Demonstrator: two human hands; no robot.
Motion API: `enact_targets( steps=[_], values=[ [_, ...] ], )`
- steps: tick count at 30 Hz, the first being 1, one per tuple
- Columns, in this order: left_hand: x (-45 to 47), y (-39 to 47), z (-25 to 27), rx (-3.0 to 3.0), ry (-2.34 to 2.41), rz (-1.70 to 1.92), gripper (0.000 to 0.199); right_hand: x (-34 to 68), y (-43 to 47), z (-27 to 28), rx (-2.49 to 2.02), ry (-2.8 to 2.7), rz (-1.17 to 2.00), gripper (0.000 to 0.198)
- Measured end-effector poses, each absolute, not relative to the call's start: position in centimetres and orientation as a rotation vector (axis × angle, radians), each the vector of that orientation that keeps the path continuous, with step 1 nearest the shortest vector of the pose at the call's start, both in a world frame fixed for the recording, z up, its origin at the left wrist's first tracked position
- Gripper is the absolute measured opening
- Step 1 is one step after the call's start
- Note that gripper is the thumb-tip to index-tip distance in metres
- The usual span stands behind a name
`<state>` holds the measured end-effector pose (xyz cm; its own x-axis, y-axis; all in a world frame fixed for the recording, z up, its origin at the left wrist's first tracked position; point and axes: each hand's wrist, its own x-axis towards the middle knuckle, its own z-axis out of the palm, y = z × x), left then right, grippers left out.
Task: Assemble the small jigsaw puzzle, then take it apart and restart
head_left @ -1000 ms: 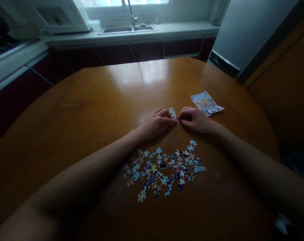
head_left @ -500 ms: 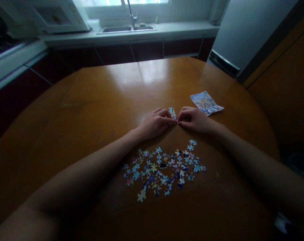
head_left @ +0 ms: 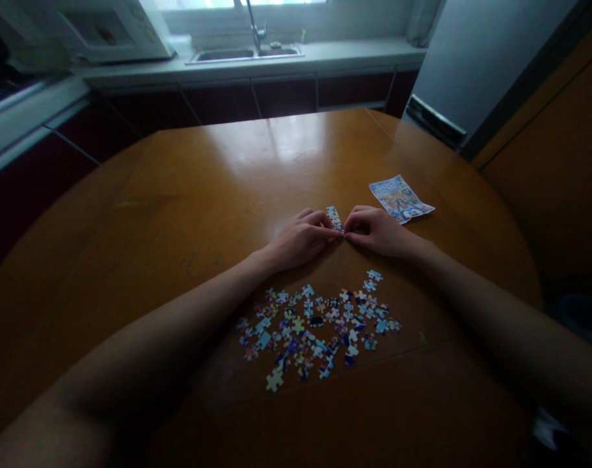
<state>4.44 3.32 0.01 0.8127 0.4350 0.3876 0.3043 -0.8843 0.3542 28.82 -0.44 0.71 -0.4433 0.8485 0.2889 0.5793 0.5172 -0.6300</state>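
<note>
A narrow strip of joined jigsaw pieces (head_left: pixel 334 216) lies on the wooden table, partly covered by my fingers. My left hand (head_left: pixel 308 238) rests along its left side, fingers curled on it and index finger reaching to its near end. From the right, my right hand (head_left: pixel 376 231) meets it there, thumb and forefinger pinched at the strip's near corner; the jigsaw piece between them is mostly hidden. Closer to me, many loose jigsaw pieces (head_left: pixel 298 325) are spread in a heap, some overlapping.
A creased picture sheet (head_left: pixel 401 199) lies just beyond my right hand on the table (head_left: pixel 188 188). Past the table's far edge are a counter with a sink (head_left: pixel 222 56), a white microwave (head_left: pixel 105 32) and a refrigerator (head_left: pixel 486 58).
Both hands keep nearly the same pose at the near end of the strip. The whole view has shifted very slightly; the loose pieces lie as before.
</note>
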Motion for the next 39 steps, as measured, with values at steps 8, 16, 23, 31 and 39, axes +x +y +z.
enact_targets(
  steps=[8,16,23,31,39],
  values=[
    [4.46,3.54,-0.36,2.712,0.549,0.696,0.030,28.95,-0.32,0.60,-1.171,-2.188,0.595,0.004],
    [4.44,3.43,-0.08,2.706,0.543,0.696,0.033,28.83,-0.43,0.81,-1.171,-2.179,0.609,0.004],
    [4.48,3.32,0.05,2.703,0.550,0.695,0.033,28.89,-0.44,0.80,-1.170,-2.181,0.604,0.005],
    [4.43,3.39,-0.09,2.708,0.553,0.686,0.034,28.92,-0.34,0.73,-1.165,-2.194,0.601,0.005],
    [4.53,3.42,-0.05,2.712,0.553,0.694,0.032,28.89,-0.36,0.75,-1.156,-2.196,0.592,0.005]
  ],
)
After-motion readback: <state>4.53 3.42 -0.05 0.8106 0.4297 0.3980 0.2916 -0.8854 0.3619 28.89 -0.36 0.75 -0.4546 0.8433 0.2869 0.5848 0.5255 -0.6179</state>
